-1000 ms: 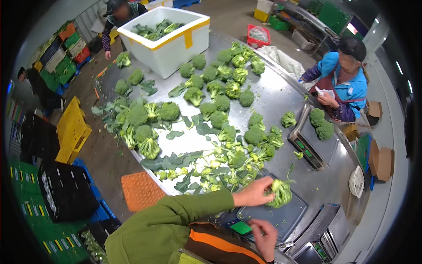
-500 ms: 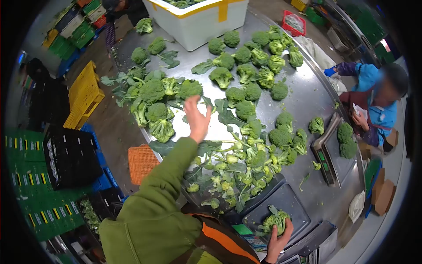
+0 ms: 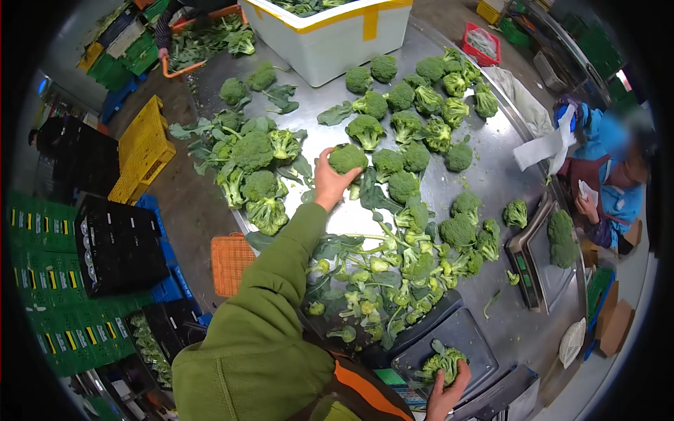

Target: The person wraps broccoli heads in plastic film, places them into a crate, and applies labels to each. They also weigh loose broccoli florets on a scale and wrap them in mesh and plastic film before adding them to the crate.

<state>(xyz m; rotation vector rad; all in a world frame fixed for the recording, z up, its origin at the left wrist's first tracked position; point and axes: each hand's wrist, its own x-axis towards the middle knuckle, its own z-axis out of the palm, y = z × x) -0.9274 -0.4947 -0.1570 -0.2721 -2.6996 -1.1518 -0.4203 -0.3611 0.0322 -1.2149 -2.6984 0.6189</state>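
My left hand (image 3: 333, 181) is closed around a broccoli head (image 3: 349, 158) over the middle of the metal table (image 3: 491, 309), its thumb and fingers on either side of the crown. Lower right, my right hand (image 3: 450, 390) grips another broccoli head (image 3: 441, 364), held over the dark plate of a scale (image 3: 477, 344). Left of my left hand lies a heap of broccoli heads (image 3: 251, 152) with leaves. Loose heads (image 3: 407, 126) spread beyond it to the right. Closer to me is a pile of small florets, stalks and leaves (image 3: 379, 281).
A white foam box (image 3: 330, 45) stands at the table's far end. On the right, a second scale (image 3: 537, 252) carries broccoli, near a person in blue (image 3: 611, 175) with white sheets. An orange crate of leaves (image 3: 210, 45) is at upper left; a yellow pallet (image 3: 144, 151) stands left.
My left hand has taken hold of a broccoli head and moved it right, off the left heap. At upper left an orange crate has come into view. The person's white sheet now extends over the table edge.
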